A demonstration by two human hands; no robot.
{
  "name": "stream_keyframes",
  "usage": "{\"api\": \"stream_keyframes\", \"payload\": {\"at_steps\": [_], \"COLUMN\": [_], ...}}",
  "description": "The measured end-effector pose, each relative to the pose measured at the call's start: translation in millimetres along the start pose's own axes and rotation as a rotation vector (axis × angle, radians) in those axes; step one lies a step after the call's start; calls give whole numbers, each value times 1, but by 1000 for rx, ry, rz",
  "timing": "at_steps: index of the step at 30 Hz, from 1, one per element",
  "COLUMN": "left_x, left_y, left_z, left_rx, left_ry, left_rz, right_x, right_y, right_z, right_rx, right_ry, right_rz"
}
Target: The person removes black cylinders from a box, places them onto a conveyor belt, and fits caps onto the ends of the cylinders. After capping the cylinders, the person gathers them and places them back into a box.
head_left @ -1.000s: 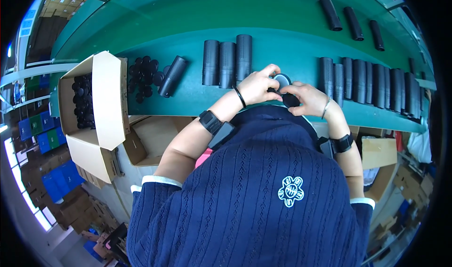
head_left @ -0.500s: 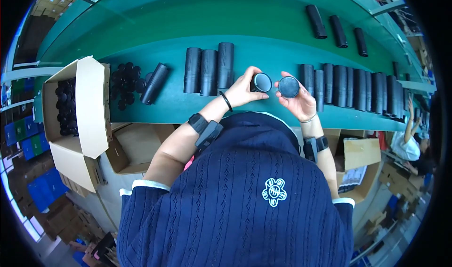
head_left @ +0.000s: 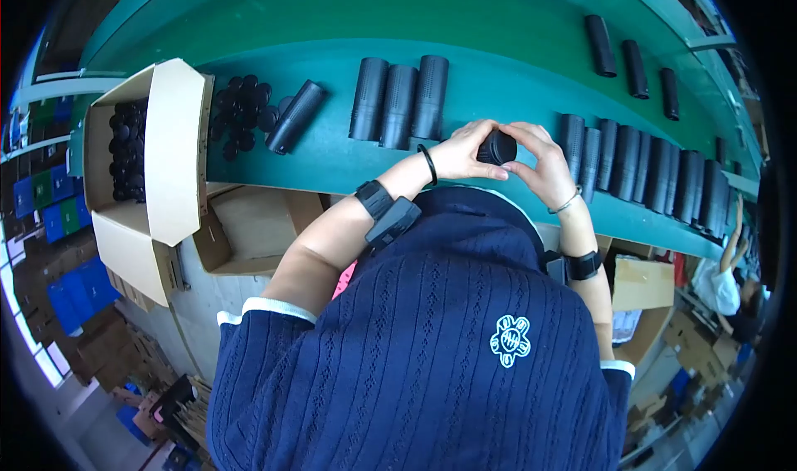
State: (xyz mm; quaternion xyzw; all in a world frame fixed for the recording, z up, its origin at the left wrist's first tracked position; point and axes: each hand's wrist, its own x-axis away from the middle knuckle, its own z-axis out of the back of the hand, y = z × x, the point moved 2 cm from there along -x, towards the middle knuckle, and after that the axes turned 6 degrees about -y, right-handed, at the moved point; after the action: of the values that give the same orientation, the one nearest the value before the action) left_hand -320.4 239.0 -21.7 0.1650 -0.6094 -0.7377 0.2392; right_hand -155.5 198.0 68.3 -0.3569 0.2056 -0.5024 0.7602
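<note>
Between my two hands is a black tube (head_left: 498, 152), its round end facing up with a dark cap against it. My left hand (head_left: 462, 153) wraps the tube from the left, thumb along the near side. My right hand (head_left: 540, 162) closes on the cap at the rim, fingers over the far side and thumb on the near side. Whether the cap sits fully home is hidden by the fingers. Left of my hands are three black tubes (head_left: 399, 104) side by side, and farther left a tilted tube (head_left: 296, 117) beside a pile of round black caps (head_left: 241, 110).
An open cardboard box (head_left: 176, 151) of black caps stands at the left. A row of black tubes (head_left: 627, 162) runs along the right of the green table (head_left: 332, 172). Three tubes (head_left: 635, 68) lie on the far green belt. Another person (head_left: 718, 284) is at the far right.
My hands have come together, bringing the cap from my right hand onto the tube's open end in my left. The whole view has shifted slightly.
</note>
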Motion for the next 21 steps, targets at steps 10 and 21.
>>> {"api": "stream_keyframes", "payload": {"at_steps": [10, 21], "left_x": [0, 2], "left_y": [3, 5], "left_z": [-6, -14], "left_rx": [-119, -146], "left_ry": [47, 74], "left_rz": [-11, 15], "right_x": [8, 12], "right_y": [10, 7], "right_z": [-11, -13], "right_rx": [48, 52], "right_ry": [83, 97], "right_rz": [-65, -121]}}
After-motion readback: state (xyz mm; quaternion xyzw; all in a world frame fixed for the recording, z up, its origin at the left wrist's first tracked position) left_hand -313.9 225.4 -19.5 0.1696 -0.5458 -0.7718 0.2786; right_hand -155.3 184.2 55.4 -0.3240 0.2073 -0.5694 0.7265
